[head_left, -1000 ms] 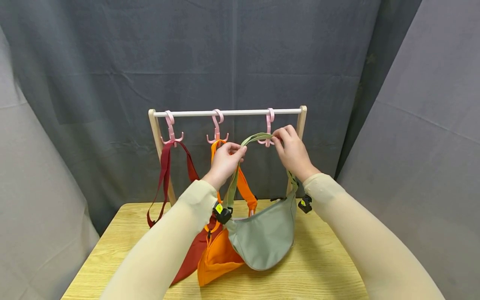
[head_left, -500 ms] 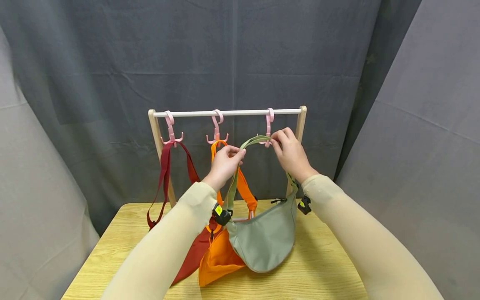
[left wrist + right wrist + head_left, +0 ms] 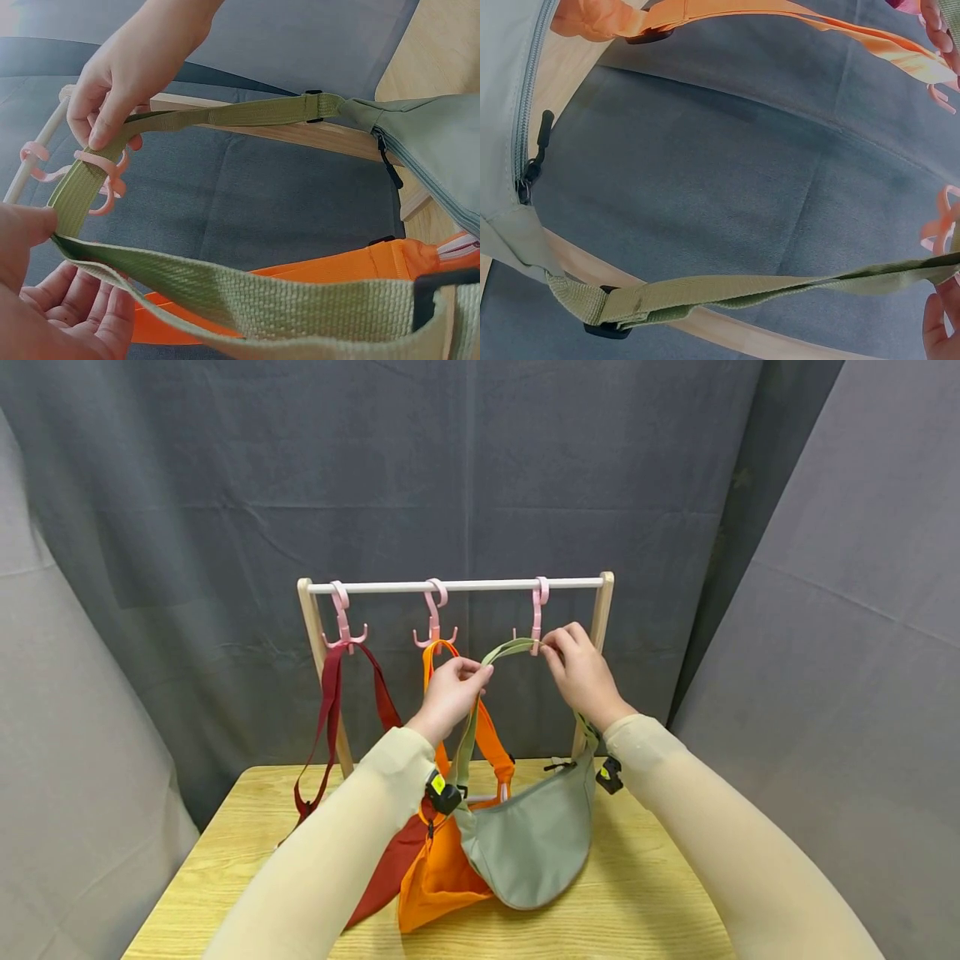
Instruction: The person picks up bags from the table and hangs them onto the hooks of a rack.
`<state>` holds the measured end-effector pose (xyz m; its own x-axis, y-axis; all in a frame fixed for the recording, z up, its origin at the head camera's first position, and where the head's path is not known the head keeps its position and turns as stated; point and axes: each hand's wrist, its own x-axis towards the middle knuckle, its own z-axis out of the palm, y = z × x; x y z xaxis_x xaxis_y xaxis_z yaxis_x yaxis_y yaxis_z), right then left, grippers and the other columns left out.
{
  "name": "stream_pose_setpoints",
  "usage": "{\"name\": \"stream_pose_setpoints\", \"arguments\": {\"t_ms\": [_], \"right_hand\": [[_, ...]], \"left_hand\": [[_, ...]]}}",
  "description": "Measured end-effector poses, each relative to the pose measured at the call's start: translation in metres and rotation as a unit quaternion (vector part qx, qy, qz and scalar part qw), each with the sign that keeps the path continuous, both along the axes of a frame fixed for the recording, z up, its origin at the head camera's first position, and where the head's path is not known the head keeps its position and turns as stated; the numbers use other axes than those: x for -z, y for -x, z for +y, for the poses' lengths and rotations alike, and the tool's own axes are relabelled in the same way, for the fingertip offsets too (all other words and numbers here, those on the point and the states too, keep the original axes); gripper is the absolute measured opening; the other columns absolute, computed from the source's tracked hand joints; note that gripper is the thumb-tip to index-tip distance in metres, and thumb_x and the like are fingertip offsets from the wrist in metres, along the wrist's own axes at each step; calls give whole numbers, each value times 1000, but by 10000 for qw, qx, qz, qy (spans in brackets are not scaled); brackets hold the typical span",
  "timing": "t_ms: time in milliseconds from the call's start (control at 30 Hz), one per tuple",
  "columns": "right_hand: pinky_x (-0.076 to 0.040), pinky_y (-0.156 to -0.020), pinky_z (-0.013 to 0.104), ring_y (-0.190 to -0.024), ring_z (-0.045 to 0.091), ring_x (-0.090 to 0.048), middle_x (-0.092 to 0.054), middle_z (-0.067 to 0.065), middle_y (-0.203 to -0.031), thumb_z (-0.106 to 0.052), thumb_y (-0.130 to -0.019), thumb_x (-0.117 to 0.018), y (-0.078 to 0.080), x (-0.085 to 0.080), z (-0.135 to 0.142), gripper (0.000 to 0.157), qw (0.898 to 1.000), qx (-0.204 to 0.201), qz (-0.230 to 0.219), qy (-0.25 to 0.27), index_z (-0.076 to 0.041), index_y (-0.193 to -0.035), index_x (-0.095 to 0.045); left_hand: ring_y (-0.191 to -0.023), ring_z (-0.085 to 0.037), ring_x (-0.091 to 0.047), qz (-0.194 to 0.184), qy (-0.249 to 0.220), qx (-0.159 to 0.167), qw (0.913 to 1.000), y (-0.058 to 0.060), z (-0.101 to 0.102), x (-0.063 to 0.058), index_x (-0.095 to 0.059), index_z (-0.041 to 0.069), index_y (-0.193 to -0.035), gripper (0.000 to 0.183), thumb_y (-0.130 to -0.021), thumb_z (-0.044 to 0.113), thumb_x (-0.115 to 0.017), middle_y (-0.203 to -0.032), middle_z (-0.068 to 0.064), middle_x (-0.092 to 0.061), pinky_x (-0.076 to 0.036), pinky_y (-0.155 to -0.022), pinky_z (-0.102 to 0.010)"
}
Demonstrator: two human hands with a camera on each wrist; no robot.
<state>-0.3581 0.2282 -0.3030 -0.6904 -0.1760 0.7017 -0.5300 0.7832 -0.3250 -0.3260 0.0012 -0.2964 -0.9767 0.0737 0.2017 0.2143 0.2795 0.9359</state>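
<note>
My left hand (image 3: 448, 696) pinches the green strap (image 3: 506, 649) of a grey-green crescent bag (image 3: 531, 839). My right hand (image 3: 581, 672) pinches the same strap farther right. Between the hands the strap crosses the lower part of the right pink hook (image 3: 537, 610). In the left wrist view, one pink prong (image 3: 97, 161) passes over the strap. The bag hangs below, in front of an orange bag (image 3: 438, 881); whether its bottom touches the table cannot be told. In the right wrist view the strap (image 3: 727, 291) runs from the bag to my fingers (image 3: 936, 322).
A wooden rack with a white bar (image 3: 480, 585) stands on the wooden table (image 3: 645, 877). A middle pink hook (image 3: 433, 614) bears the orange bag's strap, and a left pink hook (image 3: 342, 618) bears a dark red bag's strap (image 3: 330, 693). Grey curtains (image 3: 225, 485) surround the table.
Both hands have moved slightly down with the strap, and the bag has sunk a little. The strap now covers more of the right hook's prongs.
</note>
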Motion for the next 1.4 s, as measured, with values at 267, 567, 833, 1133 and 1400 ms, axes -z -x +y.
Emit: {"name": "stream_pose_setpoints", "arguments": {"t_ms": [267,567,833,1133,1400], "right_hand": [[-51,-82,46,-92,28,-57,-53,13,-110,-18,-106,-59,-1,4,0,14,9999,15,-138,19,-6,-110,-64],[-54,-83,47,-98,32,-62,-54,14,-112,-16,-105,-60,0,11,2,16,10000,-69,-61,-18,-4,-115,-64],[-55,-87,49,-100,34,-65,-58,18,-112,-12,-103,-62,1,21,5,18,9999,-138,-4,-47,-2,-118,-63],[-55,-89,50,-102,32,-66,-59,15,-114,-14,-103,-62,-5,31,7,23,9999,-32,-162,23,-3,-123,-61],[-55,-89,51,-105,32,-67,-61,15,-116,-13,-103,-61,-7,40,10,28,9997,-3,-215,78,-4,-130,-60]], "left_hand": [[-108,-36,-70,-120,58,166,9998,-2,0,6,-66,3,-121,34,-102,31,-67,-109,-15,-68,-56,-94,-39],[-95,-27,-70,-13,410,157,9990,-5,1,11,-68,4,-118,32,-101,31,-68,-103,-13,-69,-55,-86,-36],[-93,-25,-67,-104,729,312,9968,-8,3,17,-67,6,-120,34,-100,33,-69,-108,-12,-70,-58,-87,-37],[-93,-25,-67,-124,880,430,9951,-14,6,22,-68,6,-120,33,-100,32,-69,-108,-12,-70,-57,-86,-37],[-95,-25,-65,-154,1010,577,9931,-17,6,27,-68,6,-119,33,-99,32,-70,-111,-11,-70,-57,-87,-37]]}}
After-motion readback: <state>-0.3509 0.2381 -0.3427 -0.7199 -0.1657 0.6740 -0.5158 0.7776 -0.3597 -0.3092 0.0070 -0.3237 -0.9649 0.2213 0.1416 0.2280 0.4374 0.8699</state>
